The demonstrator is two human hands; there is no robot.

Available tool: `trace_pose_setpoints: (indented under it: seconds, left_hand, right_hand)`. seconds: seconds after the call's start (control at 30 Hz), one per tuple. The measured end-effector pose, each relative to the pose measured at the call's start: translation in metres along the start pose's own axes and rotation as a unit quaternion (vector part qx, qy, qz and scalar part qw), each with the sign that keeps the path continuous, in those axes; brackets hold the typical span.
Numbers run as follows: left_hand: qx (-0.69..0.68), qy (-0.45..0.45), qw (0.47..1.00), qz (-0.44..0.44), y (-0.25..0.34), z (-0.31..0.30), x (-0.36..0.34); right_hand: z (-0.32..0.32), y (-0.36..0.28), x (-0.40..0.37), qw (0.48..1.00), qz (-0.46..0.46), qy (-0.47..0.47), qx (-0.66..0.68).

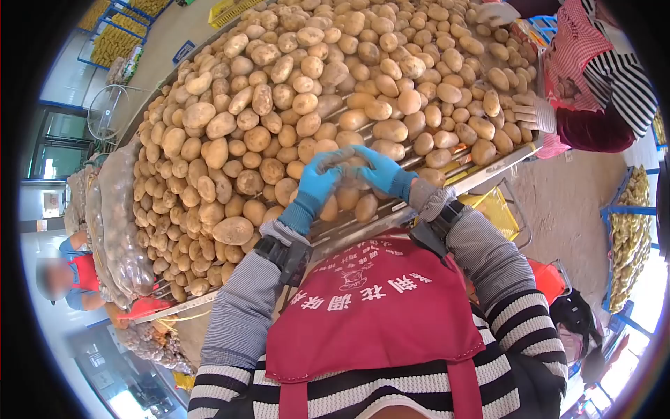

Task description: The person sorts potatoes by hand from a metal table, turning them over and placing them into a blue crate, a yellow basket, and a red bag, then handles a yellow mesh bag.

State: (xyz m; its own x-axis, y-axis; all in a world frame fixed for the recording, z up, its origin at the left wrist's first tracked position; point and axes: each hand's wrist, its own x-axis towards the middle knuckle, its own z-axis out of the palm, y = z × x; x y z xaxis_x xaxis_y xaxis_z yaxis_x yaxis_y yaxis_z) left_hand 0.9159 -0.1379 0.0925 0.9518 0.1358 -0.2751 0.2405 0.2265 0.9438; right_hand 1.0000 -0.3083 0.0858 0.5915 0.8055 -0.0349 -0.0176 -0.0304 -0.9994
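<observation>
My left hand, in a blue glove with a grey-coated palm, is over the near middle of the potato heap. My right hand, gloved the same way, meets it from the right. The fingers of both hands curve inward and come together at the tips. What lies between them is hidden and slightly blurred. Loose potatoes are piled behind and to the left of my hands, on a slatted metal table. Just below my hands, a few potatoes rest near the table's front edge.
At the upper right, a co-worker's gloved hand touches the heap's edge. Another person is at the far left, beside plastic-wrapped sacks. A yellow crate and a red container are right of my apron.
</observation>
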Motion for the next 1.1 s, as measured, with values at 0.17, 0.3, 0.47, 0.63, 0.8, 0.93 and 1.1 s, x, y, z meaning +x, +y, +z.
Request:
trace_pose_setpoints:
  seconds: [0.17,0.3,0.47,0.63,0.8,0.93,1.1]
  left_hand:
    - [0.040,0.049,0.998,-0.022,-0.002,-0.004,0.016]
    - [0.024,0.024,0.999,0.016,0.027,0.023,-0.002]
    - [0.189,0.013,0.979,0.074,0.017,0.010,0.000]
    - [0.339,0.056,0.927,0.150,0.007,0.012,-0.005]
    - [0.376,0.059,0.886,0.266,-0.010,0.018,-0.002]
    - [0.379,0.045,0.886,0.263,-0.017,0.022,0.014]
    - [0.037,0.180,0.982,-0.051,0.003,0.033,0.020]
  right_hand:
    - [0.007,0.016,0.018,0.994,-0.028,0.107,0.010]
    - [0.007,0.014,0.025,0.980,0.042,0.174,0.086]
    - [0.011,0.024,0.045,0.938,0.151,0.189,0.248]
    - [0.011,0.030,0.039,0.976,0.196,0.078,0.049]
    - [0.018,0.056,0.044,0.959,0.217,0.068,-0.172]
    - [0.016,0.085,0.052,0.901,0.297,0.246,0.199]
    - [-0.018,0.000,0.001,0.930,0.130,0.340,-0.043]
